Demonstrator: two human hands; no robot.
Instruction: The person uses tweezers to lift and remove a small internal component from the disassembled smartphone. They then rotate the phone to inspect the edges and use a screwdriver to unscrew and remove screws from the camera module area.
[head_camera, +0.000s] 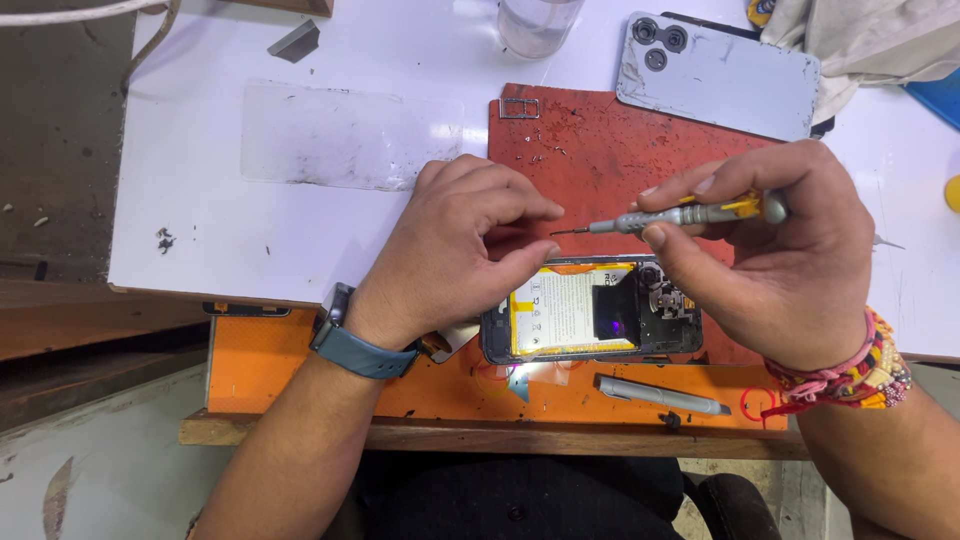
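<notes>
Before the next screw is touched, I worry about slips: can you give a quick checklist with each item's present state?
1. Yellow-handled precision screwdriver gripped by right hand: ok.
2. Left hand steadying the opened black phone with exposed yellow battery: ok.
3. Driver tip seated on a screw: not ok, it points at the left fingertips.
4. Phone flat on red work mat: ok.
5. Screw on tip: cannot tell.

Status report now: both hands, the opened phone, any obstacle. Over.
Right hand grips small grey-and-yellow screwdriver, tip toward left hand. Left hand's fingers pinched together at the tip, over opened black phone with exposed battery. Nothing blocking the phone.
</notes>
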